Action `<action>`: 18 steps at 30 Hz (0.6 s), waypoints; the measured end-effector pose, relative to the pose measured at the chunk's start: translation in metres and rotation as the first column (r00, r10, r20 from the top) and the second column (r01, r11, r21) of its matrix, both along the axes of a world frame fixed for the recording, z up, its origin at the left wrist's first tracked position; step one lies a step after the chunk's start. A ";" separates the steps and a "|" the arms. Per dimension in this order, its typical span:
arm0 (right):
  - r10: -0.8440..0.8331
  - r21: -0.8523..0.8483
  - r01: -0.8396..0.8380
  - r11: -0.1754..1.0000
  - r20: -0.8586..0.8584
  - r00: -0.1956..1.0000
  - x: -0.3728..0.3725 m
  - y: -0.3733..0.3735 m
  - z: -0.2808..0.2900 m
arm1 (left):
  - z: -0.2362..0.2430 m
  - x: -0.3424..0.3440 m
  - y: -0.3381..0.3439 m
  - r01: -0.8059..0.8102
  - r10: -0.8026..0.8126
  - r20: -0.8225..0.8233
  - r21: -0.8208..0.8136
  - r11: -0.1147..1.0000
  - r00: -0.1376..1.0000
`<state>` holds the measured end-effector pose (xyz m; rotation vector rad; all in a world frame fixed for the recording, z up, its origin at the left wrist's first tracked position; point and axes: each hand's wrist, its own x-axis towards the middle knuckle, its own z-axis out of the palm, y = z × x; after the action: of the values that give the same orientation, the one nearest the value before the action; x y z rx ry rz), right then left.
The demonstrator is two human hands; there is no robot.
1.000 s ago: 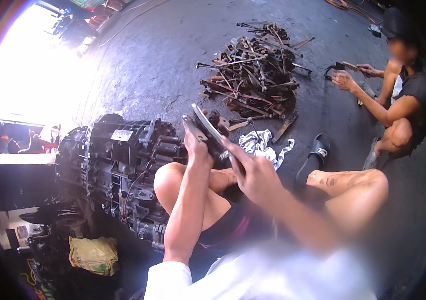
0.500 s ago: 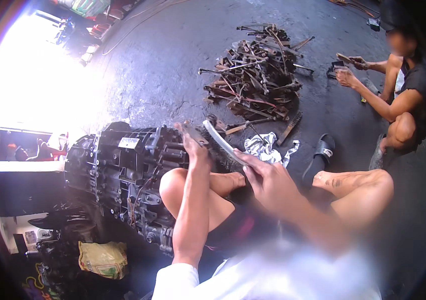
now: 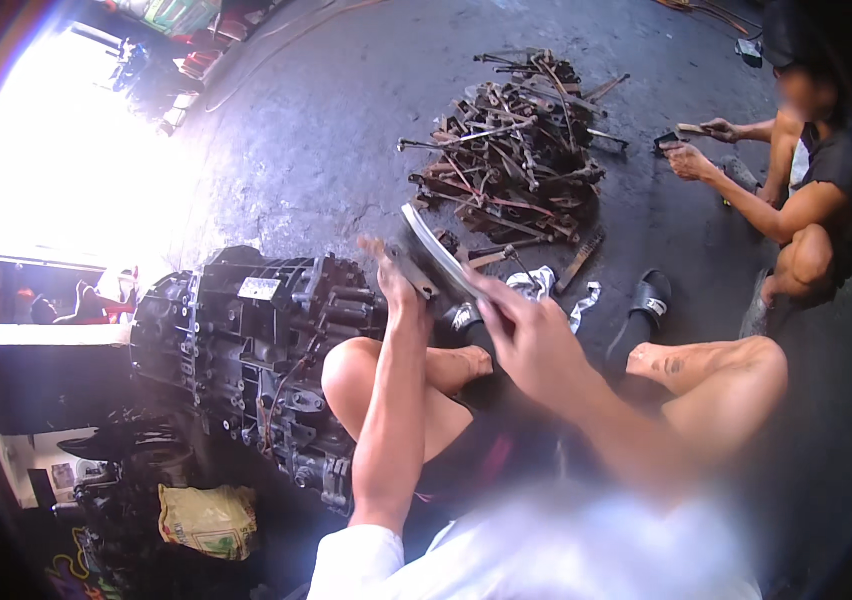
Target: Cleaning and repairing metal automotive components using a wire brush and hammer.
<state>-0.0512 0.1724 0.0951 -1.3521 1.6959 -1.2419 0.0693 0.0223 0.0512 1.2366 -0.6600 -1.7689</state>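
Curved metal strip (image 3: 436,250): gripped by right hand (image 3: 536,335); left hand (image 3: 398,288) closed on its near-left end. Gearbox (image 3: 256,350) left, scrap pile (image 3: 516,150) far.

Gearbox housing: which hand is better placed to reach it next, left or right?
Left, probably. The left hand is raised right beside the gearbox housing, gripping a small metal part. The right hand sits farther from it and holds the curved metal plate, so it is occupied.

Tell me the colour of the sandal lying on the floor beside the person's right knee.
Black, with a small white mark on its strap; the sandal shows clearly in the head view.
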 end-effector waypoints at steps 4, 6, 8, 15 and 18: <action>-0.026 -0.022 0.025 0.999 -0.082 0.996 0.000 0.000 0.002 | -0.034 -0.009 -0.006 0.127 -0.112 -0.140 0.097 0.987 0.984; -0.018 0.114 0.026 0.993 -0.070 0.997 -0.001 -0.026 -0.006 | -0.029 -0.016 0.000 0.059 -0.055 -0.078 0.054 0.997 0.995; -0.008 0.083 0.015 0.996 -0.086 0.996 0.000 -0.014 -0.004 | -0.013 -0.012 0.002 -0.024 0.025 -0.020 0.043 0.999 0.999; -0.060 -0.011 0.059 0.998 -0.146 0.988 0.004 -0.008 -0.003 | -0.007 -0.013 0.001 -0.011 0.020 -0.078 0.108 0.994 0.997; -0.040 0.028 0.042 0.999 -0.052 0.998 0.012 0.002 -0.008 | 0.004 -0.018 -0.001 -0.125 0.140 -0.100 0.143 0.982 0.985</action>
<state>-0.0397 0.1746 0.0873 -1.3489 1.7784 -1.2099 0.0514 0.0210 0.0552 1.2344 -0.3895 -1.7796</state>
